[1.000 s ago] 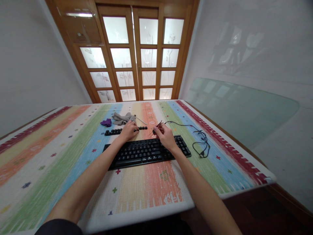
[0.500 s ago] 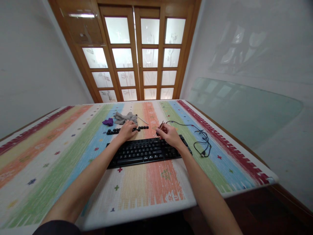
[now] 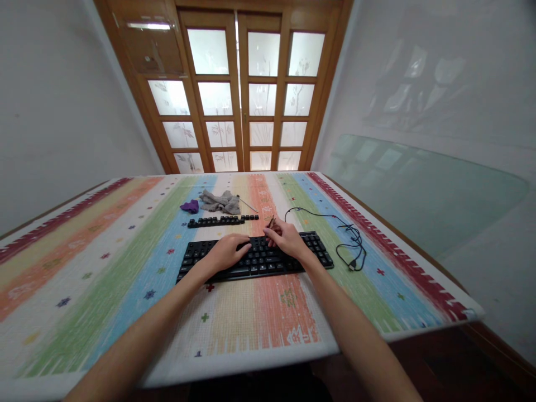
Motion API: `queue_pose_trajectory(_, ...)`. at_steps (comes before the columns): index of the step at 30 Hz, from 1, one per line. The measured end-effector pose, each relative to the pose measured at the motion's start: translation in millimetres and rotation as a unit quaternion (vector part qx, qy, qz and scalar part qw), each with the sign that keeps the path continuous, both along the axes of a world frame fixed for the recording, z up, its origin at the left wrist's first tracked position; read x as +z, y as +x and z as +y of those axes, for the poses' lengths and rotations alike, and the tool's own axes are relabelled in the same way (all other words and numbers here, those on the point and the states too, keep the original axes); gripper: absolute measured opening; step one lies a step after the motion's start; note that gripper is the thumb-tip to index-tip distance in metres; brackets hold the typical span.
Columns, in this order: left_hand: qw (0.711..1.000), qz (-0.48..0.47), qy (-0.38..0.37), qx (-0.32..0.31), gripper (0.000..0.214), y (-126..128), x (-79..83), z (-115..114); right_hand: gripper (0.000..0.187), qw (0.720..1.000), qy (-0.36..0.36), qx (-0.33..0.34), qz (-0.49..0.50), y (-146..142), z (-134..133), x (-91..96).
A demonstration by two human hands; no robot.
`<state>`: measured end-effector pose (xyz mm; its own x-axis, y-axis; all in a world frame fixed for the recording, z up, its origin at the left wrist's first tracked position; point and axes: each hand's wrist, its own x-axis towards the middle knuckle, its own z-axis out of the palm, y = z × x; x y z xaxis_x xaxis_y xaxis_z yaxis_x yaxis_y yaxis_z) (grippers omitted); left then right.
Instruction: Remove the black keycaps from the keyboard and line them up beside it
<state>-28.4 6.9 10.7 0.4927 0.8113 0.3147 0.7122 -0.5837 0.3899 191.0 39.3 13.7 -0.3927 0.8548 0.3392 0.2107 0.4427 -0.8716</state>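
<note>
A black keyboard [image 3: 268,269] lies on the striped cloth in front of me. My left hand [image 3: 228,252] rests over its upper middle keys, thumb and forefinger slightly apart, with nothing visible between them. To the right, my right hand [image 3: 285,239] is closed on a small brownish tool [image 3: 272,222] above the keyboard's top edge; thin wires on it suggest a keycap puller. Its lower end is hidden by the fingers. Behind the keyboard stands a row of loose black keycaps [image 3: 221,221], apart from both hands.
A crumpled grey cloth [image 3: 221,202] and a purple cloth [image 3: 190,206] lie at the back, beside a thin rod [image 3: 248,203]. The keyboard's cable [image 3: 355,243] is tangled at the right. The table's front edge [image 3: 251,360] is near me.
My left hand has come back from the keycap row to the keyboard. My right hand has shifted slightly down, still holding the tool. The view has turned a little.
</note>
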Motion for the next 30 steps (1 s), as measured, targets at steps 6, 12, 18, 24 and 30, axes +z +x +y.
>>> queue_pose_trajectory(6,1.000,0.003,0.007,0.001,0.031,2,-0.8,-7,0.028,0.993,0.088,0.036,-0.068,-7,-4,4.9)
queue_pose_trajectory(12,1.000,0.011,0.015,0.023,0.029,3,-3.5,-7,0.036,0.999,0.022,-0.044,-0.003,-11,11,-1.9)
queue_pose_trajectory(18,1.000,0.002,0.014,0.024,0.027,3,-6.3,-5,0.041,0.998,0.005,-0.056,0.015,-14,18,-6.7)
queue_pose_trajectory(24,1.000,-0.020,-0.009,0.012,0.025,1,-1.9,-2,0.047,0.995,-0.024,-0.096,0.024,-11,23,-9.4)
queue_pose_trajectory(30,0.997,-0.067,-0.020,0.026,0.030,-3,2.1,7,0.049,0.990,-0.023,-0.078,0.113,0,22,1.8)
